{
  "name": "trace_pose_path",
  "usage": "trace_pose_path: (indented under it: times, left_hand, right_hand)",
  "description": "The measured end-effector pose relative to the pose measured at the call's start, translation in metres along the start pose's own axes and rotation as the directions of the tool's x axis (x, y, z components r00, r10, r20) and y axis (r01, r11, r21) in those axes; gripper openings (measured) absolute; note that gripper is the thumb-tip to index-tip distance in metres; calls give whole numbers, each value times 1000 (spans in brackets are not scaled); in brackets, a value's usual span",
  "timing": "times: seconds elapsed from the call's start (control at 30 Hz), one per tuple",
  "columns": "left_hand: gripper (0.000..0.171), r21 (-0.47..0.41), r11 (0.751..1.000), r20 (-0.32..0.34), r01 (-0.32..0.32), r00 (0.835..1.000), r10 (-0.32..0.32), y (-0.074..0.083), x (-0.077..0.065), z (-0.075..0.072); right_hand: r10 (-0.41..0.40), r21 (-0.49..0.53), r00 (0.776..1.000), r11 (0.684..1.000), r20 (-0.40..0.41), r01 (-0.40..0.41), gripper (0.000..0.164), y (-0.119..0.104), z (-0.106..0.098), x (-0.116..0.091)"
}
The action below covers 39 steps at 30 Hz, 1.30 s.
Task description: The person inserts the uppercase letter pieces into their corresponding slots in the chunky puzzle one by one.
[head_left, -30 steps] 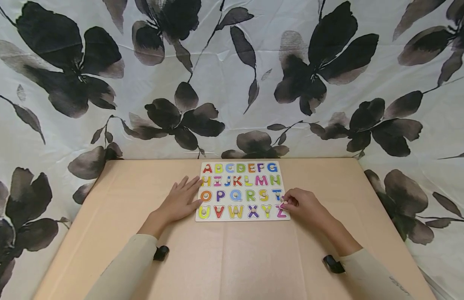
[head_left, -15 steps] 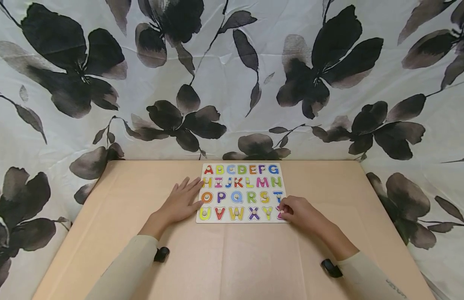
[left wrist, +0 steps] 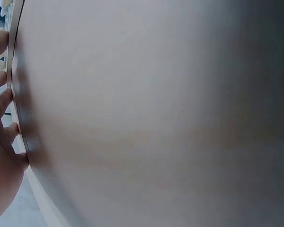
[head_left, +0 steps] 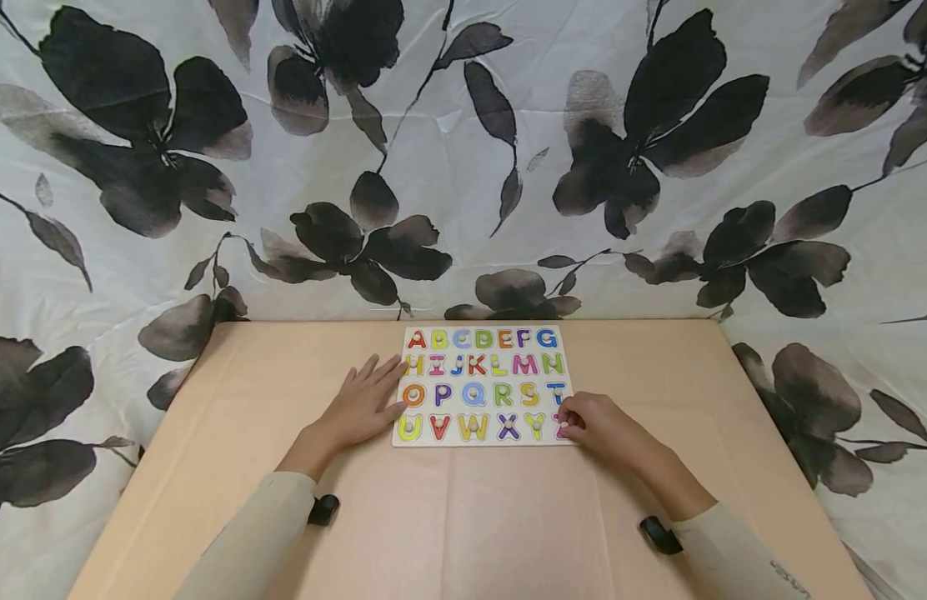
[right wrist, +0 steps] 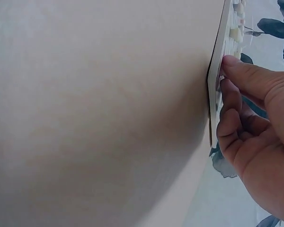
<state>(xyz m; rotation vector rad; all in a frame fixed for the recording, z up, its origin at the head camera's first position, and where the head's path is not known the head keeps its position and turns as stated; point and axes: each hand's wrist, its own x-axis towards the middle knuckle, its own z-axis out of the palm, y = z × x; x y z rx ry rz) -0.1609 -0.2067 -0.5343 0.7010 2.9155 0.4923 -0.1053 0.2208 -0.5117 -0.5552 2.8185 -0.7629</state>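
A white alphabet puzzle board [head_left: 482, 410] lies on the table with rows of coloured letters, A to Z, many with small knobs. At its lower right corner my right hand [head_left: 602, 425] pinches the pink letter Z [head_left: 559, 430] between thumb and curled fingers, covering most of it. The right wrist view has thumb [right wrist: 251, 75] and forefinger together at the board's surface. My left hand [head_left: 362, 402] rests on the table with fingers spread, fingertips and thumb at the board's left edge by H and O. In the left wrist view the fingers [left wrist: 2, 101] line up along that edge.
The tan table top [head_left: 501, 525] stretches around the board. A white cloth with dark flowers [head_left: 501, 192] hangs behind the table and shows at both sides. A small black device [head_left: 323, 509] sits at the left wrist, another [head_left: 660, 535] at the right.
My right hand has moved slightly left and down, covering more of the Z, then stays there. The left hand keeps its place at the board's edge.
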Motion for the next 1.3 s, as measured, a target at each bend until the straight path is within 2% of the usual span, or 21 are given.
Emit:
trace_pose_path:
  times: [0.33, 0.47, 0.6, 0.7, 0.8, 0.9, 1.03, 1.13, 1.2, 1.3]
  left_hand:
    - [72, -12, 1000, -4, 5, 1000, -5, 1, -1, -2]
    - [73, -16, 1000, 5, 9, 1000, -8, -1, -1, -1]
    - [71, -39, 999, 17, 19, 1000, -18, -1, 0, -3]
    - [66, -84, 995, 28, 51, 998, -48, 0, 2, -7]
    - [64, -129, 988, 40, 88, 996, -84, 4, 5, -13]
    - [66, -121, 986, 21, 114, 993, -112, 14, 9, -24]
    - [66, -67, 989, -77, 132, 988, -137, 34, 17, -42]
    - [69, -26, 989, -138, 147, 979, -149, 51, 21, -55]
    - [72, 0, 987, -153, 159, 976, -157, 62, 22, -59]
    - [78, 40, 986, -184, 164, 971, -154, 76, 25, -60]
  right_hand:
    - [-2, 37, 1000, 999, 3, 2, 15, 0, 0, 0]
    - [26, 41, 1000, 999, -8, -26, 20, 1, -2, -1]
    - [76, 23, 996, 997, -53, -75, 17, 2, -8, 1]
    - [105, -5, 987, 994, -119, -107, 15, 2, -16, 3]
    - [91, -57, 971, 993, -223, -106, 18, 0, -27, 6]
    - [53, -111, 936, 989, -348, -98, 22, -3, -40, 9]
    - [13, -174, 875, 978, -484, -111, 31, -13, -54, 14]
    - [-2, -196, 839, 972, -544, -125, 40, -22, -58, 17]
    - [4, -198, 830, 970, -558, -138, 47, -28, -56, 19]
    - [27, -211, 839, 963, -544, -168, 59, -33, -48, 23]
